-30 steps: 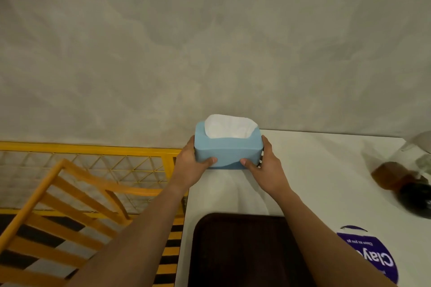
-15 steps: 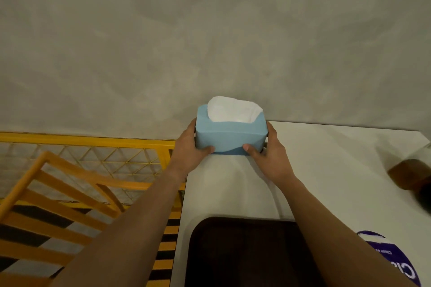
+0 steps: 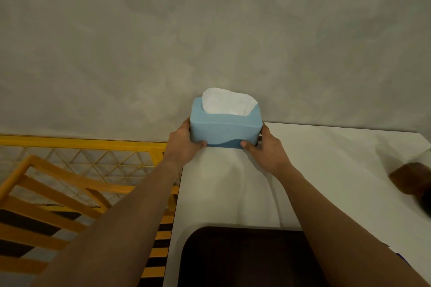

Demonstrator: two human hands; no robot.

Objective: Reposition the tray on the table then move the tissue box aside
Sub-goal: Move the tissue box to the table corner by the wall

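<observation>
A light blue tissue box (image 3: 225,128) with white tissue sticking out of its top stands at the far left corner of the white table (image 3: 326,170), close to the grey wall. My left hand (image 3: 184,144) grips its left end and my right hand (image 3: 265,147) grips its right end, thumbs on the near face. A dark brown tray (image 3: 242,258) lies on the table at the near edge, between my forearms, partly cut off by the frame.
A yellow wire fence (image 3: 93,156) and an orange slatted chair back (image 3: 46,196) stand left of the table. A brown object (image 3: 412,177) sits blurred at the table's right edge. The grey wall (image 3: 210,42) rises right behind the table.
Both hands have carried the tissue box away from me toward the far left corner by the wall. The view has shifted, pushing the purple label and brown object toward the frame's right edge.
</observation>
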